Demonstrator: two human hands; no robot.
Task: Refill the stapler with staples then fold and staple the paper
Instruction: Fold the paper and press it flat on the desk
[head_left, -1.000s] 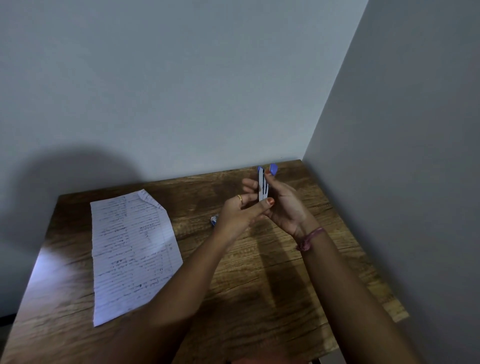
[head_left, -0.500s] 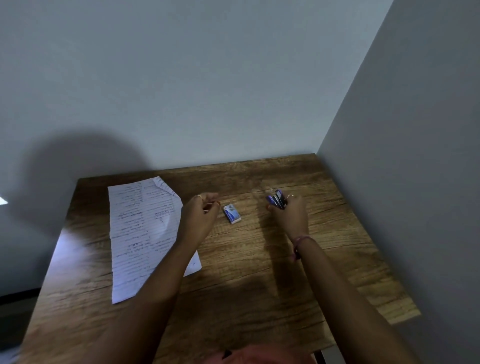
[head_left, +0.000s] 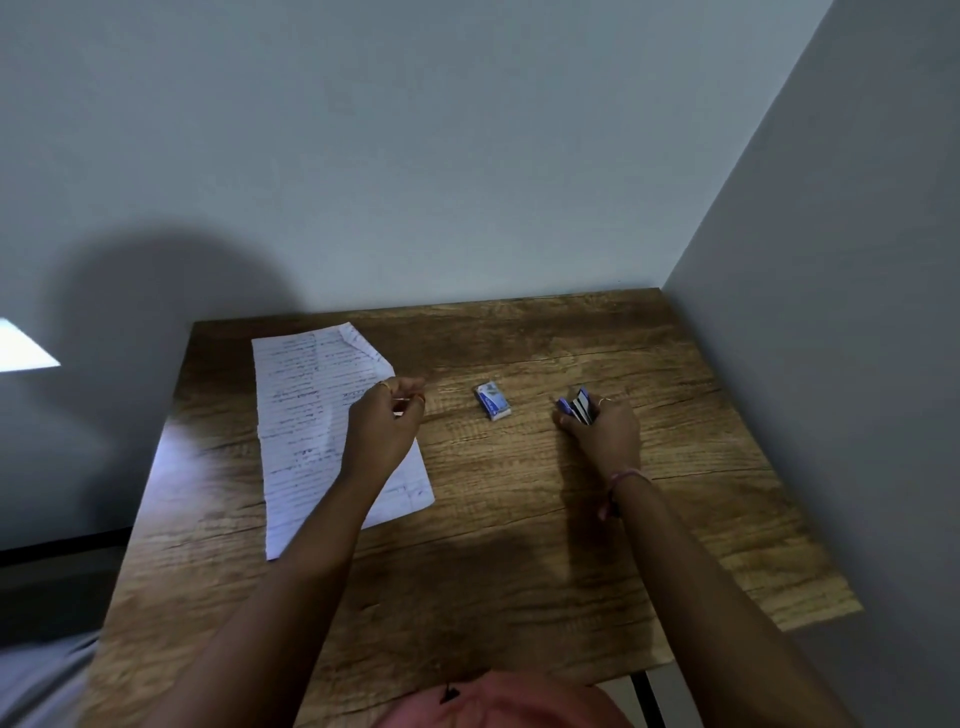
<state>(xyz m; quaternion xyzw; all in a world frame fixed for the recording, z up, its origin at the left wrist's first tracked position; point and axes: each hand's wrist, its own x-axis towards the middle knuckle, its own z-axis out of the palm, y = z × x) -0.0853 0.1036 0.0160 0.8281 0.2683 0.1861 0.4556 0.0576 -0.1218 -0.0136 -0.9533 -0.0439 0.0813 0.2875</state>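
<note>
A small blue and black stapler (head_left: 576, 405) is down on the wooden table (head_left: 519, 519) at the right, and my right hand (head_left: 605, 428) grips it. A small blue and white staple box (head_left: 493, 400) lies on the table between my hands. A handwritten lined sheet of paper (head_left: 306, 431) lies flat at the left. My left hand (head_left: 387, 426) hovers over the paper's right edge with its fingers curled; a thin pale thing shows between thumb and forefinger, too small to identify.
The table stands in a corner, with a wall behind it and another wall (head_left: 831, 364) along its right side. The table's near edge is just in front of my body. A dark ledge (head_left: 52, 551) lies left of the table.
Both hands came down from in front of me and moved apart. The right hand lowered the stapler to the table; the left hand swung left over the paper, uncovering the staple box.
</note>
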